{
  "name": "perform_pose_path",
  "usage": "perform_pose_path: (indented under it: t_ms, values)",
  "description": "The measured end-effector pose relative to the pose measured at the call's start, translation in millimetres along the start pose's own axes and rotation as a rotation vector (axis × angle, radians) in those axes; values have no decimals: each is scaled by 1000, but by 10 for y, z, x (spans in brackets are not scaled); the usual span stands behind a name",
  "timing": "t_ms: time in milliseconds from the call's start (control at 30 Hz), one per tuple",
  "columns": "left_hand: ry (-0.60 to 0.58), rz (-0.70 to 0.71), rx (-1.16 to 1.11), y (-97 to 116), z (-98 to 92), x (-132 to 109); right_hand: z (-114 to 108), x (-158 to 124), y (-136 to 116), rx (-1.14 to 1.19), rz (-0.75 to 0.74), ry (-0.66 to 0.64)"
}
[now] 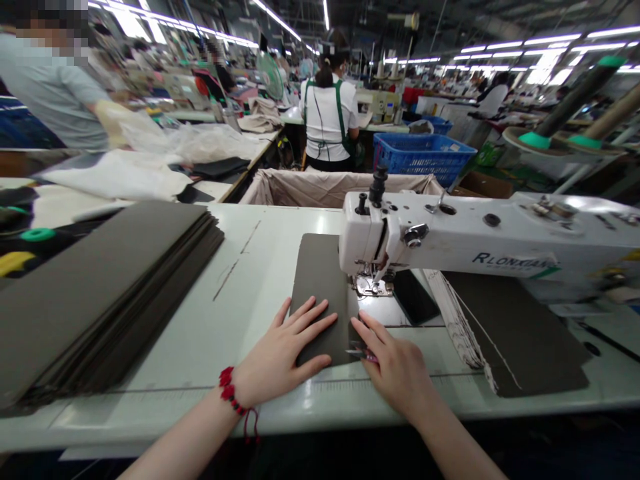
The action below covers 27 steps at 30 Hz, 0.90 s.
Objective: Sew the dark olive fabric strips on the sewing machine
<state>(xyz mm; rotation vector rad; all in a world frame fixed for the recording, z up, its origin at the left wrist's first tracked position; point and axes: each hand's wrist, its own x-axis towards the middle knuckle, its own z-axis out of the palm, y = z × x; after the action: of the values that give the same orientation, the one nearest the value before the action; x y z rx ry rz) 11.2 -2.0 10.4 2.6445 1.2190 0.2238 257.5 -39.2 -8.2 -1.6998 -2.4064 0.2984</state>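
One flat olive-grey panel, left corners rounded.

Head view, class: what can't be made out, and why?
In the head view:
Snips: handle mostly hidden by the right hand.
Dark panel: far right corner hidden behind the sewing machine.
Left-hand stack: outer end cut off by the left edge.
Ruler: any numbers too small.

The left hand flattens a panel; the right hand holds snips.
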Motion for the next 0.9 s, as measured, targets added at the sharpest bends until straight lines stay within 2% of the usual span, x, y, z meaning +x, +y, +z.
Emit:
perform_pose_path:
  t_ms: [900]
  values:
    - [63,-23,88,-28,82,7,42,-6,32,4,-19,34]
